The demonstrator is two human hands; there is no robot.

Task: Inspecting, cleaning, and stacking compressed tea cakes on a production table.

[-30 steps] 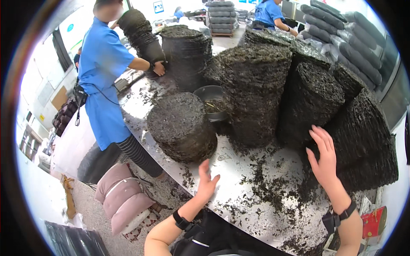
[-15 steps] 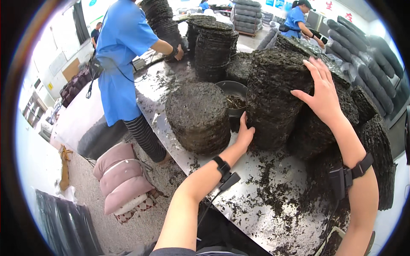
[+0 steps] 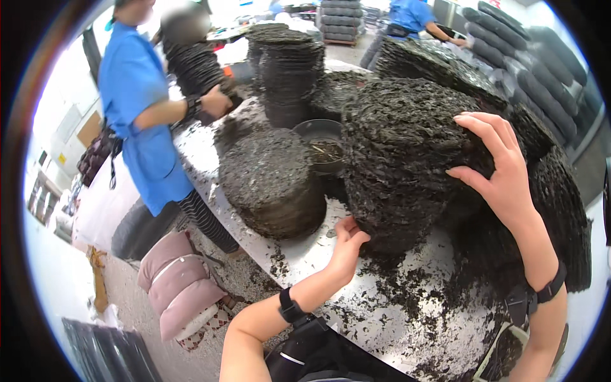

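Note:
A tall stack of dark, round dried seaweed sheets (image 3: 407, 153) stands before me, leaning slightly, its rough top turned partly toward me. My right hand (image 3: 499, 159) is curved round its upper right side, thumb below the fingers. Low on the left side, my left hand (image 3: 347, 245) grips the stack's bottom edge with bent fingers; the tips are partly hidden. To the left sits a shorter, wide seaweed stack (image 3: 270, 184). Between the two stacks is a dark round pot (image 3: 318, 130) with brown scraps in it.
Seaweed flakes cover the metal table (image 3: 439, 254). More seaweed stacks (image 3: 286, 76) stand at the back and right. A co-worker in blue (image 3: 137, 108) handles a leaning stack at the left; another person works at the far right. A pink cushioned chair (image 3: 181, 280) stands lower left.
The stack between my hands now leans toward me and looks larger. My left hand has shifted down its side. The co-worker at the left has moved back, a leaning stack against them.

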